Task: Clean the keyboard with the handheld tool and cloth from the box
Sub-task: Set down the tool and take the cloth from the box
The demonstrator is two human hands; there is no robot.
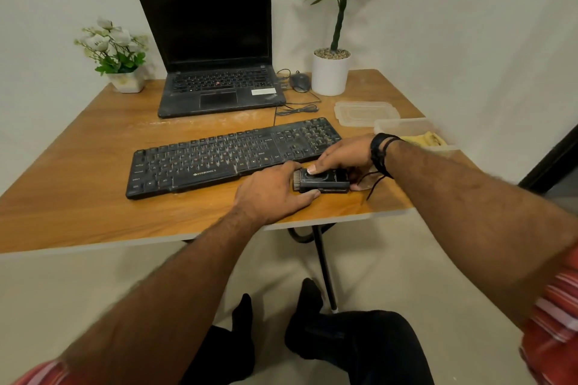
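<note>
Right end of handheld tool point(322, 182) hidden under right hand point(344, 157); cloth point(425, 139) only partly visible in box point(406, 128). Both hands grip the tool, left hand point(272, 194) pinching its brush end. Tool sits on table point(93, 197), just before keyboard point(231, 155).

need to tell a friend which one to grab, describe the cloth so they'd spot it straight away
Start at the wooden table and go to its right edge, past the keyboard. In the open clear plastic box lies the cloth, crumpled and the only yellow thing there.
</note>
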